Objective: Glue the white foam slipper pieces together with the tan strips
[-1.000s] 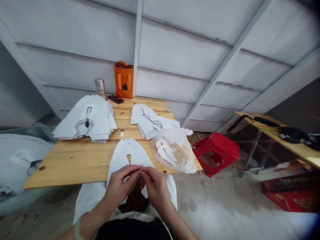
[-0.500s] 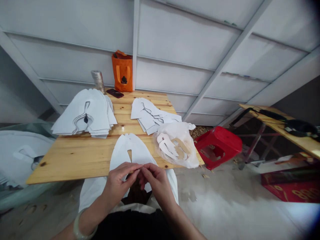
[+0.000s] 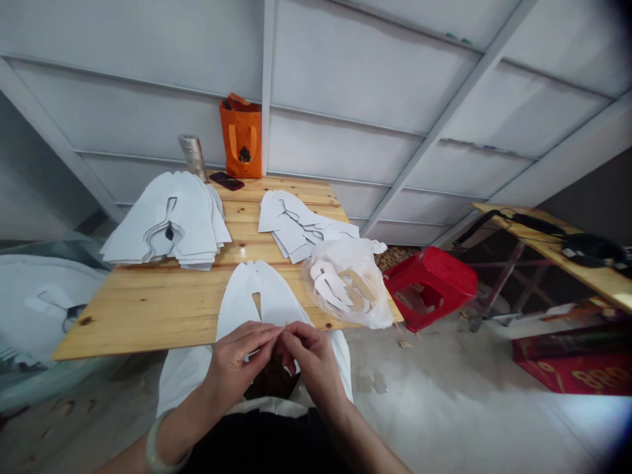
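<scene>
Both grips, left hand (image 3: pixel 237 357) and right hand (image 3: pixel 310 351), are pinched together; on what, I cannot tell. The slotted white sheet (image 3: pixel 236 302) lies beyond them on the bench (image 3: pixel 133 313), probably for easy reach.

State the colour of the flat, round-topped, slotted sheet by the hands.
White, no pattern visible: the flat, round-topped, slotted sheet; best seen in the head view.
</scene>
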A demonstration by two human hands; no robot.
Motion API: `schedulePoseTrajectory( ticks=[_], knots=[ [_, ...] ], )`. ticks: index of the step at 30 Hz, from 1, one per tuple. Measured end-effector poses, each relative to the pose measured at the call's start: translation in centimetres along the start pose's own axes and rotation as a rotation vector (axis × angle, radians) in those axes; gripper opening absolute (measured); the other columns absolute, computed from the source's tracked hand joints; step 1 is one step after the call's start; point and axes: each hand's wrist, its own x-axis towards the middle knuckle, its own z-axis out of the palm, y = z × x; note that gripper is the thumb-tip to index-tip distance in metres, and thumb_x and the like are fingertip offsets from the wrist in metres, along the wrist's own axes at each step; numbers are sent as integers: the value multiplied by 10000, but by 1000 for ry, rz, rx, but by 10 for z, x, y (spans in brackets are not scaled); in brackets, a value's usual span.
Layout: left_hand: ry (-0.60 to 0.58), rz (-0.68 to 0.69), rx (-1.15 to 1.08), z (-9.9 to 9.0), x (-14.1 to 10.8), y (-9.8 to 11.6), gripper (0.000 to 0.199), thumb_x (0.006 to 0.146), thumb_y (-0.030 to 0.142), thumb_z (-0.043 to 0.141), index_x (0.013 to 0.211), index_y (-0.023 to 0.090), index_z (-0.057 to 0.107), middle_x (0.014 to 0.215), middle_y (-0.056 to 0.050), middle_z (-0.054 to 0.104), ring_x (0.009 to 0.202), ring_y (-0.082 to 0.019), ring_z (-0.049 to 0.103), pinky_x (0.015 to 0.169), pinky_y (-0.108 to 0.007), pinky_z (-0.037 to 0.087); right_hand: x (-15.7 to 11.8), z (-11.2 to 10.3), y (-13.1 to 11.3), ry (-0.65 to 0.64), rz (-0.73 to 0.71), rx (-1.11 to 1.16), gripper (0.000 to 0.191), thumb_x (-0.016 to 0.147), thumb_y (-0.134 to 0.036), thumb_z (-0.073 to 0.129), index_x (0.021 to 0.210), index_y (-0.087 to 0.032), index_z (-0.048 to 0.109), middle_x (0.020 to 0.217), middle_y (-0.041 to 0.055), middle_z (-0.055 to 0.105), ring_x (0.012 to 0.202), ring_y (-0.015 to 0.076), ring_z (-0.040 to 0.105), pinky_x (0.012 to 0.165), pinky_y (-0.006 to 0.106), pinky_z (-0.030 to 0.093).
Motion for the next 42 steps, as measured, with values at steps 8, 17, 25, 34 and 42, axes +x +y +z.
schedulePoseTrajectory(
  ticks=[8, 17, 25, 34, 42],
  knots=[
    [-62, -420, -139, 2, -3, 7, 159, 910, 302, 702, 998, 227, 810, 952, -42, 831, 854, -205, 793, 742, -248, 650, -2, 2, 1, 128, -281, -288, 204, 779, -284, 565, 588, -213, 580, 572, -31, 520, 543, 116, 458, 526, 229, 362],
    [-76, -528, -178, 0, 1, 11, 167, 865, 334, 690, 904, 208, 791, 851, -22, 819, 749, -185, 782, 690, -225, 630, -4, 3, 3, 95, -456, -407, 219, 801, -174, 551, 587, -209, 578, 586, -36, 526, 539, 101, 453, 516, 220, 325],
    [-117, -578, -154, -6, -3, 7, 183, 868, 355, 695, 896, 210, 802, 834, -14, 804, 749, -176, 743, 708, -234, 592, -5, 5, 5, 66, -417, -388, 230, 810, -206, 574, 579, -205, 569, 590, -30, 534, 565, 109, 461, 548, 231, 339],
    [-160, -799, -478, -14, 11, 15, 249, 850, 418, 722, 906, 177, 749, 731, -1, 695, 696, -151, 629, 677, -243, 535, -8, 3, -4, -36, -356, -284, 158, 750, -162, 559, 603, -190, 611, 619, -30, 586, 560, 92, 467, 533, 205, 343],
    [-177, -847, -534, -18, 10, 7, 278, 783, 424, 819, 849, 166, 742, 745, -12, 700, 699, -154, 621, 674, -249, 502, -4, -1, 2, -117, -372, -254, 165, 774, -162, 570, 613, -194, 591, 628, -26, 577, 577, 98, 469, 558, 216, 355]
  ],
)
